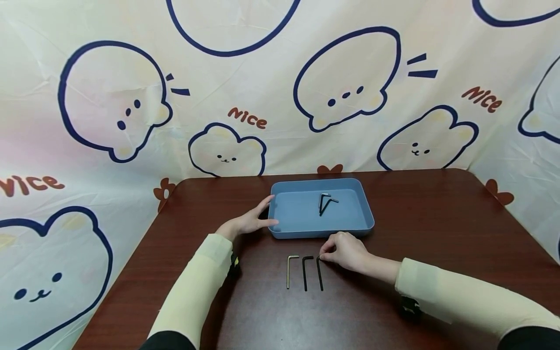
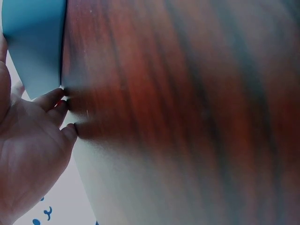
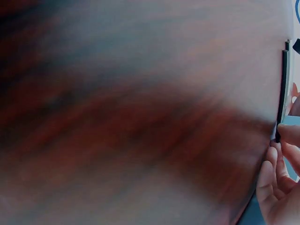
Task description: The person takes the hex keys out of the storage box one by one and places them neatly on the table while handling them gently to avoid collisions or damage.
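Note:
A blue tray (image 1: 302,214) stands on the table, two dark hex keys (image 1: 324,206) lying inside it. My left hand (image 1: 247,222) rests against the tray's left side, thumb and forefinger spread along its rim; the left wrist view shows several other fingertips low beside the tray wall. Just in front of the tray, my right hand (image 1: 347,252) pinches the bent end of a black hex key (image 1: 320,277) that lies on the table. Left of it are another black hex key (image 1: 305,277) and a brass-coloured hex key (image 1: 288,274), side by side with their short arms at the top.
The brown wooden table (image 1: 420,218) extends around the tray on both sides. Behind it hangs a pale cloth (image 1: 280,87) printed with cartoon bears. Both forearms, in light yellow sleeves, reach in from the near edge.

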### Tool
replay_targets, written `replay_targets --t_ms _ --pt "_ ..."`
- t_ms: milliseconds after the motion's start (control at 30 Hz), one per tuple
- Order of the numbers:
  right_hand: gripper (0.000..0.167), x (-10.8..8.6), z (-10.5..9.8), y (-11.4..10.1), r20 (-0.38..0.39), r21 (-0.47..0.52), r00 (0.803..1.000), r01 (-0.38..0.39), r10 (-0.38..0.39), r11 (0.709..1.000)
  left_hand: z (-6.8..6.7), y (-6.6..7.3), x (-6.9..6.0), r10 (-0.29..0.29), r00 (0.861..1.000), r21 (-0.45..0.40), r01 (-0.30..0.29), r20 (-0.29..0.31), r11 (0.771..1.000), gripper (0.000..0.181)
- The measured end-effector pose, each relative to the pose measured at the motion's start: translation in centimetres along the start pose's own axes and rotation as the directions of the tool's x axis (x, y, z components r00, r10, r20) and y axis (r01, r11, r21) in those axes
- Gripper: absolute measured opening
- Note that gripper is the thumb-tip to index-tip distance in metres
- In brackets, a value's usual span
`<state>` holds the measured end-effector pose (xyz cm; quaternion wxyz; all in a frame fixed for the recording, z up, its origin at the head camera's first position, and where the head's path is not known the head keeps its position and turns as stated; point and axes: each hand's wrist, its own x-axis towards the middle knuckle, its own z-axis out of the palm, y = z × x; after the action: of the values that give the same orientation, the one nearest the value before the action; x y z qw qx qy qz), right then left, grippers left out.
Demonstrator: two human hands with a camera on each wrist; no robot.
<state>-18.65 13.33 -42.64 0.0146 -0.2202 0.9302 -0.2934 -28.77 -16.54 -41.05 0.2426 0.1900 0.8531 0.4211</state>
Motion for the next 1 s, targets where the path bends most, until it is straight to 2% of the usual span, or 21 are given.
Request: replay_targets --t_ms 433,767,1000 --pt "0.012 -0.1 -0.07 0.04 -0.008 0.032 1.0 -0.009 0.009 0.999 -0.03 -0.08 -0.04 0.013 1.0 0.02 -0.013 -0.008 1.0 0.085" --pt "0.016 0.0 0.16 0.24 0.002 0.012 0.999 -0.049 0.049 0.999 0.13 -0.12 0.14 0.015 1.0 0.03 -0.014 -0.011 0.999 0.085" --pt "0.015 0.02 0.19 0.35 0.001 0.012 0.999 -0.051 0.051 0.999 0.09 -0.02 0.15 0.012 1.0 0.03 -0.012 -0.01 0.999 0.085"
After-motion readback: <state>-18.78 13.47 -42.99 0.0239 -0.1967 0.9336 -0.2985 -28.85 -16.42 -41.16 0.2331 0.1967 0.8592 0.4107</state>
